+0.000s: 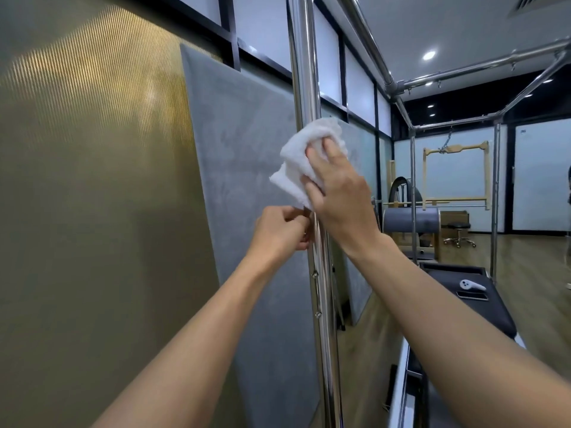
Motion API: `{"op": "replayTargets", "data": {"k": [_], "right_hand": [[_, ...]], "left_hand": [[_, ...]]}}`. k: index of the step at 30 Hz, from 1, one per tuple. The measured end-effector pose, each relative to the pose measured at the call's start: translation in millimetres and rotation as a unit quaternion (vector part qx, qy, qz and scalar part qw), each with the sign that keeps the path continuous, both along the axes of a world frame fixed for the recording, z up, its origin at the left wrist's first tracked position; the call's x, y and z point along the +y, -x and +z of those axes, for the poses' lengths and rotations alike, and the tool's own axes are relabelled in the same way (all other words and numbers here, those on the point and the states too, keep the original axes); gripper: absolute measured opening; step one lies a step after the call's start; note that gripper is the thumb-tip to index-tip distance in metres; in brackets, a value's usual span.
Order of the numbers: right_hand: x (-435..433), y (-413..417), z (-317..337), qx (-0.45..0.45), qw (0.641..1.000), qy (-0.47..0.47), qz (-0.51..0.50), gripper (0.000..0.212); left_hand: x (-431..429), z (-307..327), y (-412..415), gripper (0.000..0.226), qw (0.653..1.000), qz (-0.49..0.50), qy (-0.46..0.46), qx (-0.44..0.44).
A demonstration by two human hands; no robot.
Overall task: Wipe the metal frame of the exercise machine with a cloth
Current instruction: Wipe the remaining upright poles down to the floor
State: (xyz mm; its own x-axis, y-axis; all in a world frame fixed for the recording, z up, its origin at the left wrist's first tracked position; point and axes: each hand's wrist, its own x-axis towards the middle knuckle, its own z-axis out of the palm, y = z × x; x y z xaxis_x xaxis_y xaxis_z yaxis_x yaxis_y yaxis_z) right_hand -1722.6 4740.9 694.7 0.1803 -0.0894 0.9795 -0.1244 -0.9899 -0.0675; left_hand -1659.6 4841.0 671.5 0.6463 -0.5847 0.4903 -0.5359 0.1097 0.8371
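A shiny vertical metal post (304, 72) of the exercise machine's frame runs from top to bottom in the middle of the view. A crumpled white cloth (296, 162) is wrapped against the post at about mid height. My right hand (338, 193) presses the cloth onto the post, fingers spread over it. Just below, my left hand (282, 228) closes around the post, touching the cloth's lower edge. Overhead frame bars (367, 38) branch off to the right.
A grey padded panel (244, 180) leans on the wall just behind the post. The machine's dark padded bed (482, 307) lies at the lower right with a white device (471, 285) and a phone on it. Other exercise equipment and a stool (460, 233) stand farther back.
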Motion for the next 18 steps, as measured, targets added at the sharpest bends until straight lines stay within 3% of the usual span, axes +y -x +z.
{"op": "replayTargets", "data": {"k": [4,7,9,13,18], "right_hand": [[4,-5,-18,0.009,0.995,0.061,-0.085,0.044],[2,-3,-46,-0.008,0.981,0.16,-0.113,0.03],[3,-1,-45,0.005,0.977,0.182,-0.11,0.037],[4,-1,-22,0.051,0.973,0.182,-0.132,0.028],[7,7,-31,0.042,0.984,0.15,-0.081,0.042]], "left_hand": [[6,-3,3,0.029,0.987,-0.047,0.071,0.136],[5,-9,3,0.025,0.984,-0.044,0.111,0.136],[1,-10,0,0.018,0.983,-0.016,0.126,0.134],[-7,0,-7,0.032,0.984,0.036,0.125,0.119],[-13,11,-16,0.024,0.982,0.016,0.124,0.144]]}}
